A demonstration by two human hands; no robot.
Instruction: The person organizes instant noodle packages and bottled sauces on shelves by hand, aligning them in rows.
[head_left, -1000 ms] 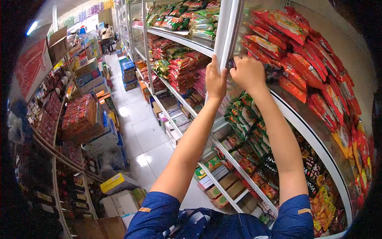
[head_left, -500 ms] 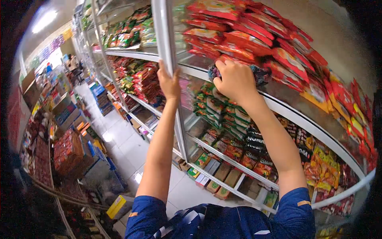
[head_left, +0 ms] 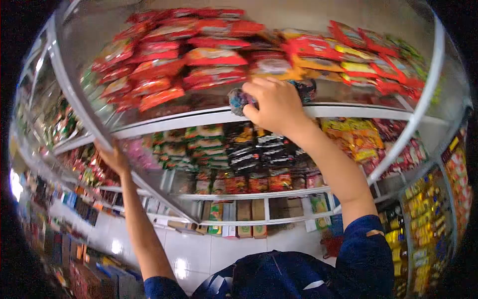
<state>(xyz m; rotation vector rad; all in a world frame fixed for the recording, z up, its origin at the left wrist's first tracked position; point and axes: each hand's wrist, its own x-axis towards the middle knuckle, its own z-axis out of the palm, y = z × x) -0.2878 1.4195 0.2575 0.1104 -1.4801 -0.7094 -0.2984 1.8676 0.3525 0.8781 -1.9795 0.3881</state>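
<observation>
My right hand [head_left: 276, 104] is closed round a bunched, multicoloured dark cloth [head_left: 238, 101], whose ends stick out on both sides. Hand and cloth are at the front edge of the upper shelf, over its white rail [head_left: 179, 121]. Just behind them lie stacked red packets [head_left: 214, 57], apart from the cloth as far as I can see. Lower on the left, my left hand [head_left: 113, 158] grips the slanting metal post [head_left: 79, 99] of the shelf unit. Its fingers are partly hidden by the post.
Below the rail, lower shelves hold green packets [head_left: 206, 144], black packets [head_left: 273, 149] and yellow packets [head_left: 353, 137]. Boxes [head_left: 244, 219] stand on the bottom shelf. Another metal post [head_left: 432, 74] rises at the right. Yellow goods [head_left: 420, 219] fill a rack beyond it. White floor tiles [head_left: 224, 254] lie below.
My view has swung to the right, bringing the right post and yellow goods into sight. The left hand still grips the post and the right hand still holds the cloth at the shelf's front.
</observation>
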